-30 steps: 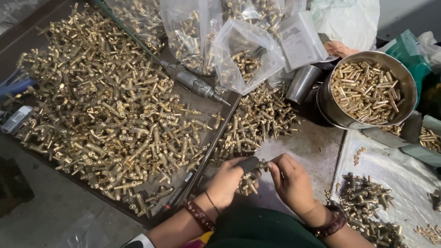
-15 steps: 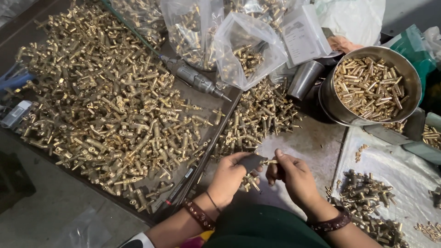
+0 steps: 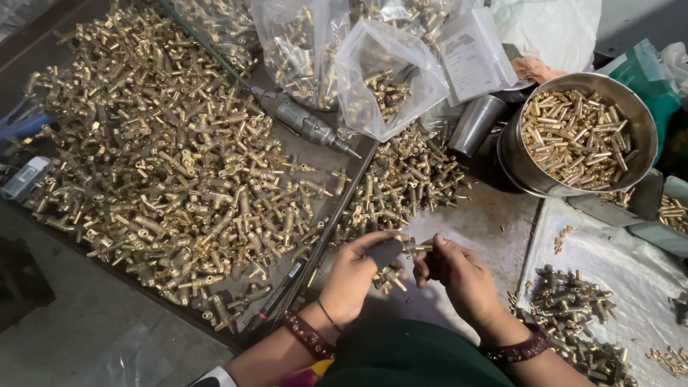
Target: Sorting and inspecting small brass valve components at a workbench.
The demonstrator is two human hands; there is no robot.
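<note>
Currently both hands meet low centre, over a bare patch of grey work surface (image 3: 494, 215). L hand (image 3: 355, 276) is closed around a dark grey tool (image 3: 385, 252) and a brass fitting (image 3: 401, 251); thumb on top, fingers curled under. R hand (image 3: 459, 276) pinches a small brass pin (image 3: 421, 249) at fingertips, pin tip touching the fitting. More brass pieces hang below L palm; exact count not readable. Both wrists carry dark bangles.

Surroundings: large heap of brass fittings (image 3: 172, 172) on dark tray, L side. Smaller heap (image 3: 408, 179) just above hands. Steel bowl (image 3: 645, 122) w/ short brass pins, upper R. Clear plastic bags (image 3: 358, 79) w/ brass parts, top centre. Grey powered hand tool (image 3: 301, 122) lies diagonal betw. heap and bags. Darker assembled pieces (image 3: 573, 315) on white sheet, near R wrist.
</note>
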